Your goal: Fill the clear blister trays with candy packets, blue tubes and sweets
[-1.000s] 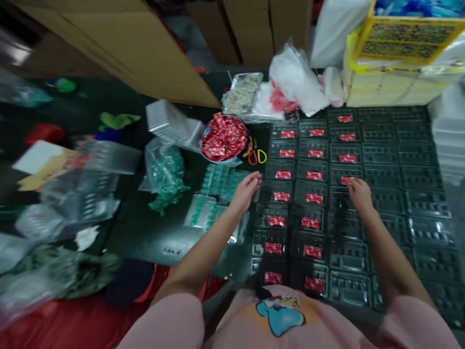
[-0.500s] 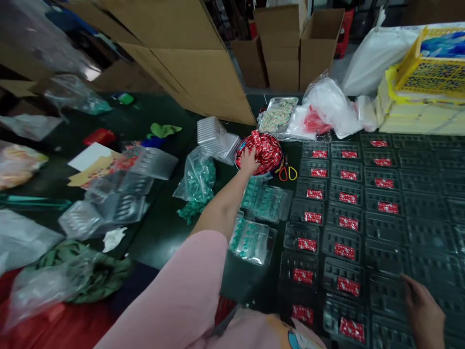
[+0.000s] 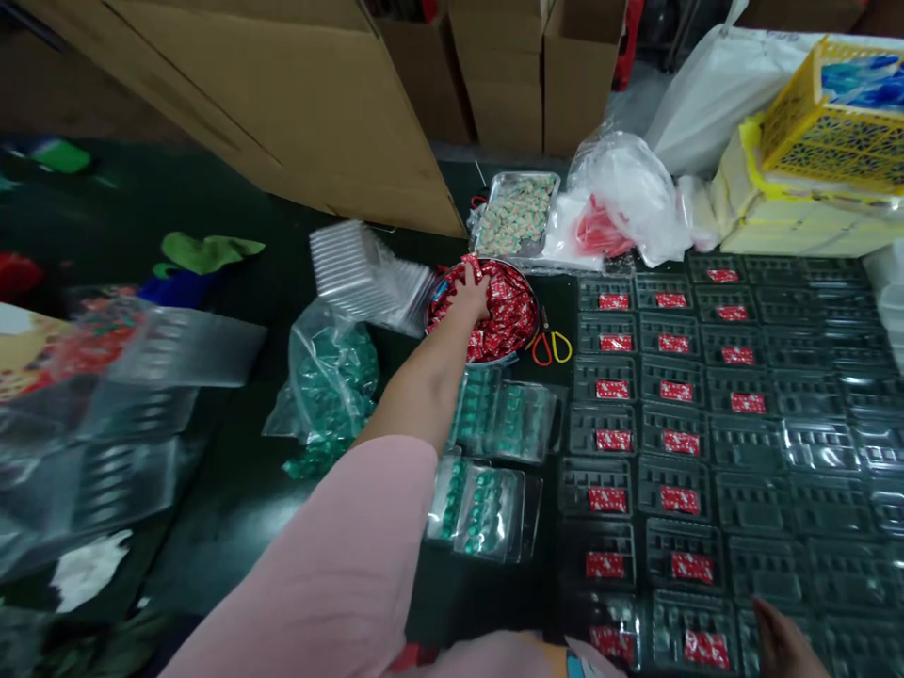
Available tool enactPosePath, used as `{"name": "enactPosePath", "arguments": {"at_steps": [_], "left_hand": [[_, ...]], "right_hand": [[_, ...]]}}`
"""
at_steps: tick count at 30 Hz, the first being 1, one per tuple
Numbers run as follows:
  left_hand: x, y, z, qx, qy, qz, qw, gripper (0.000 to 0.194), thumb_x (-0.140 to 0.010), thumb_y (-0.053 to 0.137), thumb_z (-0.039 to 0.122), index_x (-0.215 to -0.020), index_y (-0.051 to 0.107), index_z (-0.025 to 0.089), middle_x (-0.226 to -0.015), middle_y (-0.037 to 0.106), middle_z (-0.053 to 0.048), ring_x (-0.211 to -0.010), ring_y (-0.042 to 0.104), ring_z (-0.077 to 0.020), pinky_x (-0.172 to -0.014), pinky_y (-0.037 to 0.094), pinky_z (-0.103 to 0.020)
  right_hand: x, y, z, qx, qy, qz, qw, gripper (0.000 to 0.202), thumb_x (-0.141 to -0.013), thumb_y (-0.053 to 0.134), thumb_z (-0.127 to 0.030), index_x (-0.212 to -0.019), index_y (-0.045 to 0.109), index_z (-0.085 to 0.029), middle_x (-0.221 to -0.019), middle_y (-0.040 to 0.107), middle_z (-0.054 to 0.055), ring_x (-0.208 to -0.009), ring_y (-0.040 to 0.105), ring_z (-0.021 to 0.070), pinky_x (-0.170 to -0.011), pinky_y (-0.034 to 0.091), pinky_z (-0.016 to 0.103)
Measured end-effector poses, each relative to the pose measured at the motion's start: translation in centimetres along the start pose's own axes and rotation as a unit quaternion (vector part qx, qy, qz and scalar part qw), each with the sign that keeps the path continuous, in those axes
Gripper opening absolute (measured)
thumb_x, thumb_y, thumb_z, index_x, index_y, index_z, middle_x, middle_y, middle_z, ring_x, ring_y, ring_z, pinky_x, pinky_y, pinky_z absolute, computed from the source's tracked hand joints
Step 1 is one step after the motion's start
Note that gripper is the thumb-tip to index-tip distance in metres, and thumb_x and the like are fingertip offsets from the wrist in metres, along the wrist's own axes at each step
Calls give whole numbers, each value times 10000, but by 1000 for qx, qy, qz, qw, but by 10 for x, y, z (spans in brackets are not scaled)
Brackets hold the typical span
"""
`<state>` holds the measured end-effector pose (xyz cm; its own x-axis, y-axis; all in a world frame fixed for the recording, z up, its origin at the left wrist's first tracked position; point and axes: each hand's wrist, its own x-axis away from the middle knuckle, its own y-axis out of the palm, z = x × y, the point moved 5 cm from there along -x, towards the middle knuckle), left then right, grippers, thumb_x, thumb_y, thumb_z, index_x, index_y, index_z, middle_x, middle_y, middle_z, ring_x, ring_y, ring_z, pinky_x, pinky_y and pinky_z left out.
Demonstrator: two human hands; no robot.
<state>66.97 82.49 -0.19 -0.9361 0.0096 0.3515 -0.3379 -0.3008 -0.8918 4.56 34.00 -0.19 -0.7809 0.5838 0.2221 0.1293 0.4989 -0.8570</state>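
My left hand (image 3: 470, 299) reaches across to a round bowl (image 3: 519, 358) heaped with small red printed packets (image 3: 507, 306). Its fingers are spread on the pile, and one red packet (image 3: 472, 266) sticks up at the fingertips. At the lower right edge my right hand (image 3: 783, 645) is partly cut off; its visible fingers are together, and what they hold, if anything, is hidden. It is over rows of clear plastic trays (image 3: 752, 504) with moulded compartments. Red packets lie in the left columns of trays, one in each, and in several trays farther back in the third column.
Scissors (image 3: 549, 348) lie beside the bowl. Clear packs of green pieces (image 3: 487, 513) and a bag of green pieces (image 3: 335, 367) are nearer. Behind stand a metal tray (image 3: 519, 212), plastic bags (image 3: 628, 198), a yellow basket (image 3: 833, 132) and a large cardboard sheet (image 3: 303, 104).
The view has shifted right and closer to the table. My left hand stays at the bowl among the packets. My right hand has dropped toward the bottom edge of the view.
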Motion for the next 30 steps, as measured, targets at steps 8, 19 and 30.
{"name": "enactPosePath", "arguments": {"at_steps": [8,19,30], "left_hand": [[7,13,-5,7,27,67,997,458,-891,515,260,-1348,487,276,-1573,190,-150,-1363,234,-432,-1023,241,-686],[41,-20,-24,316,122,189,922,305,-801,615,244,-1105,633,228,-1400,470,-107,-1304,366,-345,-1097,235,-548],[77,-61,-27,653,82,262,706,311,-595,731,118,-863,596,197,-910,620,-20,-974,583,-205,-900,445,-315]], "right_hand": [[-4,29,-31,11,-77,-84,993,261,-772,501,-490,-829,732,-380,-860,747,35,-797,722,333,-689,618,473],[-19,35,-68,69,-153,-74,983,432,-880,411,-515,-970,712,-219,-957,731,106,-835,712,281,-730,588,413],[-22,38,-100,46,-181,-48,981,467,-904,379,-523,-963,704,-193,-932,724,109,-813,695,253,-745,556,385]]}}
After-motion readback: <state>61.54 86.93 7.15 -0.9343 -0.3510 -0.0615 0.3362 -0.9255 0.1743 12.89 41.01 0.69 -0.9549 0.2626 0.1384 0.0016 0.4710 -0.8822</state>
